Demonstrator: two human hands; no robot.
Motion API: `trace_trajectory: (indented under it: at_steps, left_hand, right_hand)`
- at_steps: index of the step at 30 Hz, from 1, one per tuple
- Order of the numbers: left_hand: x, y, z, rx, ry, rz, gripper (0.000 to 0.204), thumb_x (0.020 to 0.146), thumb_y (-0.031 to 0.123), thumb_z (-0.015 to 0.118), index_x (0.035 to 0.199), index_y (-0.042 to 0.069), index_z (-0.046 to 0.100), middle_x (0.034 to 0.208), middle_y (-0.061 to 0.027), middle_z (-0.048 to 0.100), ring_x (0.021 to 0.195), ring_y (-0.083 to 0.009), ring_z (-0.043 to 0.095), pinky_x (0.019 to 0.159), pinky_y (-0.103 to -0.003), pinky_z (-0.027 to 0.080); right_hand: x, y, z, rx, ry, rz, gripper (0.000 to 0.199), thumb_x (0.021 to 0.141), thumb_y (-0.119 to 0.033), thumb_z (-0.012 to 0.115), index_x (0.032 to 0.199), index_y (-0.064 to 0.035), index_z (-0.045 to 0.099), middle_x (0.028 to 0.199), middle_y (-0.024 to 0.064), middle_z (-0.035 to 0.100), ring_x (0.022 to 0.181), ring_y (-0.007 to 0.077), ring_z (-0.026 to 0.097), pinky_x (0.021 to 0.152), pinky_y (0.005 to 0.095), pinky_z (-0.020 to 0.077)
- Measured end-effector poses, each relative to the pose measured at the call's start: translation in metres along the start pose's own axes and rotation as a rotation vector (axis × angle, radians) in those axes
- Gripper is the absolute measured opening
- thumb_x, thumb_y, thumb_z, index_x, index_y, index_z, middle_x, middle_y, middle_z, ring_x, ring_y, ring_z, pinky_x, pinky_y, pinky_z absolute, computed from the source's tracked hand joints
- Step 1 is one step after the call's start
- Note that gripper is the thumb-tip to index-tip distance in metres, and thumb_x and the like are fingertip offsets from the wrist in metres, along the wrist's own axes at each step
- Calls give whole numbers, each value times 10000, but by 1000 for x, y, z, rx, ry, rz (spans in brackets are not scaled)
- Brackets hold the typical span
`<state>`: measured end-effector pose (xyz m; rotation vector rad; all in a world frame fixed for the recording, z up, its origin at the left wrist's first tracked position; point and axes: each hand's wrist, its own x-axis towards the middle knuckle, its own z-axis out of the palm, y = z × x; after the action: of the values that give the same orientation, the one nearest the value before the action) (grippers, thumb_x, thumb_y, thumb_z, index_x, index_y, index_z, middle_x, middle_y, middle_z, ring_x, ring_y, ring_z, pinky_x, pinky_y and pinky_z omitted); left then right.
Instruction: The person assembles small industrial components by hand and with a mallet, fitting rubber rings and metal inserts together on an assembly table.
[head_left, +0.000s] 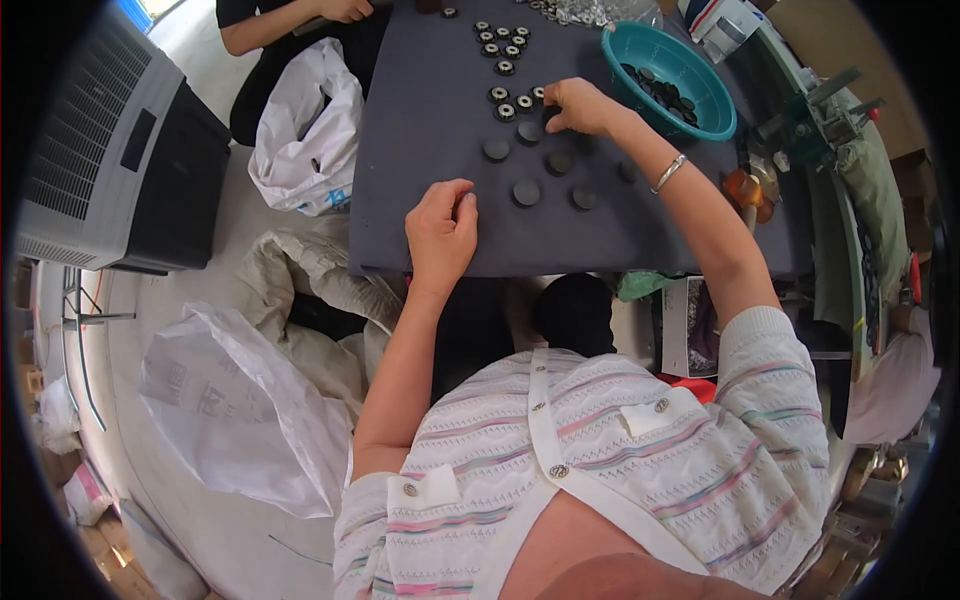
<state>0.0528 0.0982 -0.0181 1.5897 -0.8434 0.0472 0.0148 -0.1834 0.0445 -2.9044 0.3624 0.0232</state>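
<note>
Striped knit cardigan (620, 450) fills the lower foreground, and both bare forearms rise from it toward the dark grey felt-covered tabletop (420, 150). Left hand (440, 228) rests at the near edge of that tabletop, fingers curled loosely together with the thumb against them; whether it pinches anything I cannot tell. Right hand (580, 106) (a silver bangle (668, 172) sits on its wrist) reaches farther out, fingertips pressed down on the flat dark round discs (527, 192), of which about seven plain ones lie scattered between the two hands. Just beyond them lie three ring-faced discs with pale centres (505, 108), and a further cluster of about eight sits near the far edge. Turquoise plastic bowl (672, 80) stands just right of the right hand, holding more dark discs. White plastic bags (305, 130) slump on the floor left of the tabletop, beside a grey box-shaped cooling unit (120, 150). Another person's forearm (290, 20) shows at the far side.
</note>
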Motion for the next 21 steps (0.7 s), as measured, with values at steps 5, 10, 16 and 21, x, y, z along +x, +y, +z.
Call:
trace_trajectory:
  at_steps: [5,10,16,21]
  left_hand:
    - [-2,-4,-1,11,-13,32,101,780,5,599,880,-3,617,763,-115,623,615,-197,612,585,-272,478]
    - [5,-8,-7,-247,-80,-251,121,797,12,604,912,-18,627,731,-54,612,595,-98,567,579,-246,469]
    - [66,3,4,-113,-100,99,178,829,58,575,989,31,648,838,-57,641,757,-142,604,684,-265,479]
    - [116,-35,47,137,-298,384,224,818,111,588,1028,83,661,1040,-68,658,992,-240,595,844,-324,465]
  right_hand:
    - [-61,-12,-28,-110,261,18,443,718,-190,722,1096,-10,578,982,176,618,929,353,593,817,419,467]
    - [-189,4,-33,-131,557,335,378,775,-192,663,1093,-12,565,980,165,583,903,351,582,776,436,471]
    - [-316,47,-6,-387,463,863,338,796,-266,650,959,21,577,923,211,582,871,383,591,760,451,472]
    - [-351,93,33,-22,554,818,301,756,-205,649,884,48,551,732,185,614,728,353,621,662,395,478]
